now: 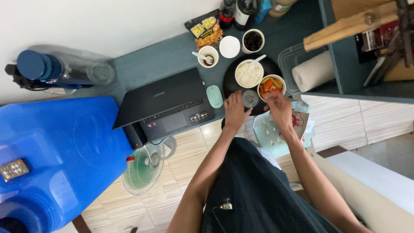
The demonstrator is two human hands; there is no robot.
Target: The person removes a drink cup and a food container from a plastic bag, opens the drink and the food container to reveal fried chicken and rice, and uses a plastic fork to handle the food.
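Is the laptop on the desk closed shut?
No, the laptop lies open, its keyboard and touchpad showing beside the green mouse.

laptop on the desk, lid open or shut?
Open. The laptop shows its keyboard and touchpad, with the lid tilted back; the screen face is not visible.

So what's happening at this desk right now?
A person stands at a blue-grey desk, both hands over a round black tray of food. The left hand touches a small grey lidded cup at the tray's front edge; the right hand is just beside it, below a bowl of orange and green vegetables. A bowl of white rice with a spoon sits behind. An open black laptop and a pale green mouse lie to the left.
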